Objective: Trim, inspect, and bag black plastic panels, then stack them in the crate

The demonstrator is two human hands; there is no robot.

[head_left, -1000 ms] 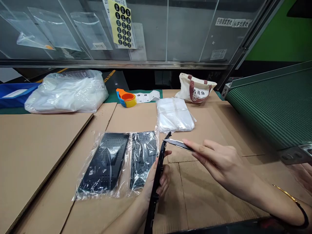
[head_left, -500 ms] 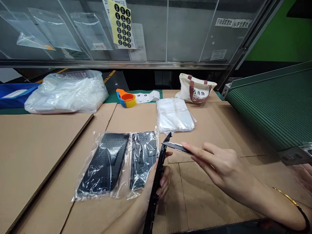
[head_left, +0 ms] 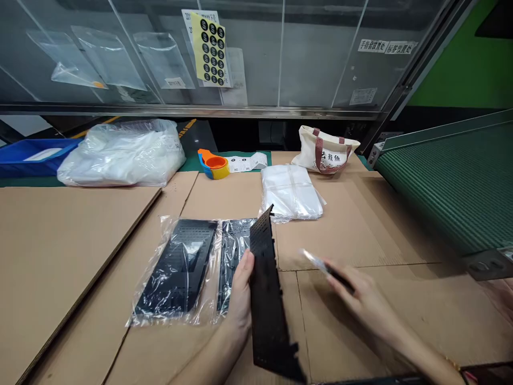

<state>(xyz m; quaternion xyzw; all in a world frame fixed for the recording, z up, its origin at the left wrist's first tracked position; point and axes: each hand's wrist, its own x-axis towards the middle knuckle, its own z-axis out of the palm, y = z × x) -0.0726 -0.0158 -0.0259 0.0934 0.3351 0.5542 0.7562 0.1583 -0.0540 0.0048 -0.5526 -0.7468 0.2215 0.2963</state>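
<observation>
A black plastic cover (head_left: 269, 305) with rows of slots near its far end stands steeply tilted in my left hand (head_left: 240, 291). My thumb presses its left face, and the other fingers are hidden behind it. To the right, apart from the cover, my right hand (head_left: 356, 294) grips a craft knife (head_left: 316, 260) with its blade pointing up and left; motion blurs both. Left of my left hand, two more black plastic covers lie in clear bags: a wider bagged cover (head_left: 176, 267) and a narrower bagged cover (head_left: 232, 254), partly hidden by my hand and the held cover.
A stack of clear bags (head_left: 292, 192) lies beyond the cover, near a cloth bag (head_left: 325, 152). An orange, blue and yellow tape dispenser (head_left: 214, 164) sits at the back. On the right runs a green conveyor belt (head_left: 444, 187); a raised cardboard sheet (head_left: 72, 240) is on the left.
The knife has come away from the cover's edge and moved right and down with my right hand. My left hand has turned the cover, so its broad slotted face shows instead of its edge.
</observation>
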